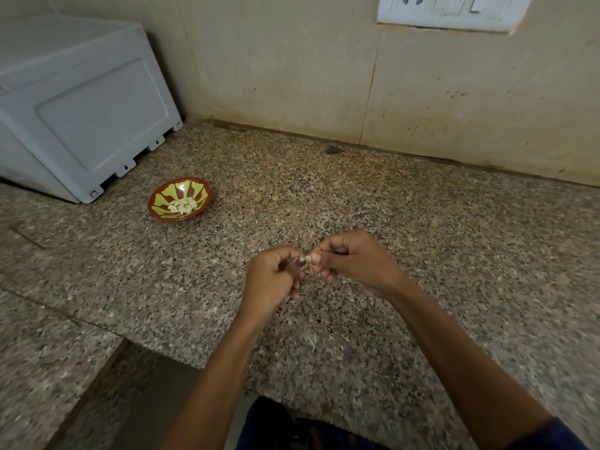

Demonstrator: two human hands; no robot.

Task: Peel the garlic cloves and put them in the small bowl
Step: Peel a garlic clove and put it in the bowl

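Both hands meet above the middle of the granite counter (406, 222), fingers curled: the left hand (276, 277) and the right hand (354, 258) pinch one small garlic clove (308, 259) between their fingertips. Well off to the left, near the white appliance (81, 102) at the counter's back-left corner, sits the small bowl (180, 203) with peeled cloves (182, 206) heaped inside. A scrap of peel (311, 342) lies near the front edge.
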